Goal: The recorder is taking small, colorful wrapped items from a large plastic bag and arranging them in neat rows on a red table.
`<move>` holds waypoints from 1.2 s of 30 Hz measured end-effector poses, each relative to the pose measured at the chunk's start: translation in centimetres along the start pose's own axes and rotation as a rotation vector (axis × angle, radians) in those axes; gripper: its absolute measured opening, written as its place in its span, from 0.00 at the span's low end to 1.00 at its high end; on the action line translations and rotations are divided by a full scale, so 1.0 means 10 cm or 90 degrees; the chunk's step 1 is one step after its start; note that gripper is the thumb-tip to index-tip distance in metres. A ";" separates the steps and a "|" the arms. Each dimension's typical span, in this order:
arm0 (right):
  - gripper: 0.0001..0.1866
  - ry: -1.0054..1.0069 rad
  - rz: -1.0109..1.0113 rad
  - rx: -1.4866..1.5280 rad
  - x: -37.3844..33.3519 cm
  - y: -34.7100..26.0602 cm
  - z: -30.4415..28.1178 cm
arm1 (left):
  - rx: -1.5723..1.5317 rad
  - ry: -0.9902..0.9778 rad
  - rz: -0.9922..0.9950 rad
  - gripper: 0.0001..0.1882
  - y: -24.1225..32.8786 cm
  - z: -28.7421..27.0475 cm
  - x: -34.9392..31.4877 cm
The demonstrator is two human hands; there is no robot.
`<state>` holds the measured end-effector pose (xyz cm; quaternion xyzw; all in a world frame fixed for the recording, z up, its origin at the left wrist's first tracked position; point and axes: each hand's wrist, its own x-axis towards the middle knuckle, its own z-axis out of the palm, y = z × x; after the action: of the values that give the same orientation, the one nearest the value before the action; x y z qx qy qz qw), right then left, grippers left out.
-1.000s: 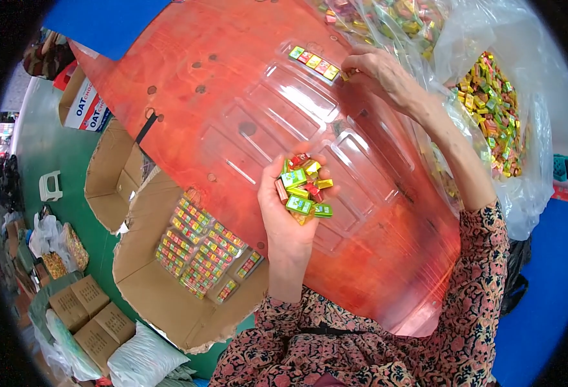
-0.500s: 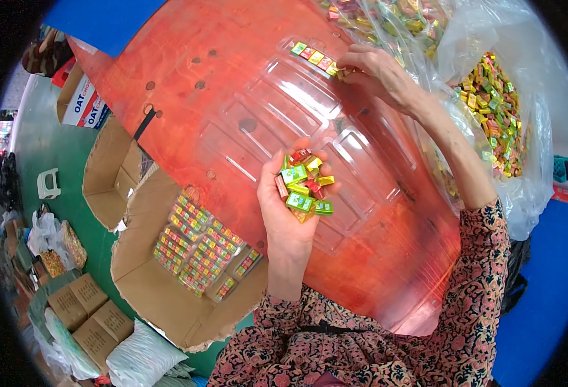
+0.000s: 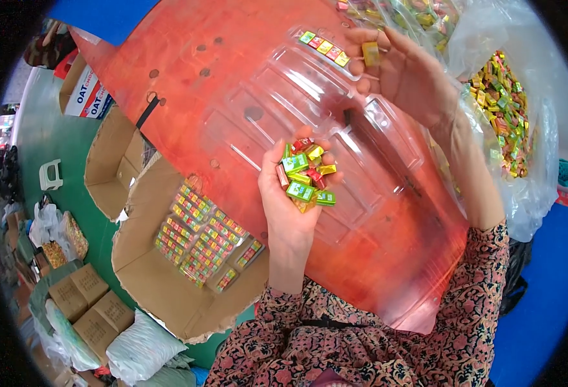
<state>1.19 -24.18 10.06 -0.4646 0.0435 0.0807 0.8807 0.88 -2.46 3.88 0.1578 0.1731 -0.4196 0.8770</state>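
A pile of small foil-wrapped sweets, green, red and yellow, lies in my cupped left hand, palm up over the middle of the table. My right hand is raised beyond it, turned palm up with its fingers partly spread. Against those fingers rests one yellow sweet. Just left of the fingertips, a short row of sweets sits in the far slot of a clear plastic tray. Other long slots of the clear trays stretch toward my left hand.
Clear plastic bags full of loose sweets stand at the right and far right. Left of the red table, an open cardboard box contains filled sweet packs. A white stool and brown cartons stand on the green floor.
My right hand has moved right, off the end of the row, and its palm has turned up, showing a yellow sweet. My left hand stays nearly still with its pile.
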 end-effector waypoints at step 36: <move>0.09 -0.068 -0.188 -1.079 -0.24 0.60 1.09 | 0.055 -0.064 0.148 0.17 -0.21 -0.09 -0.15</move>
<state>-2.25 -12.11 11.69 -0.9618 -0.1338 -0.0077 0.2388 -1.79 -2.29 3.43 0.1937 0.0913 -0.3295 0.9196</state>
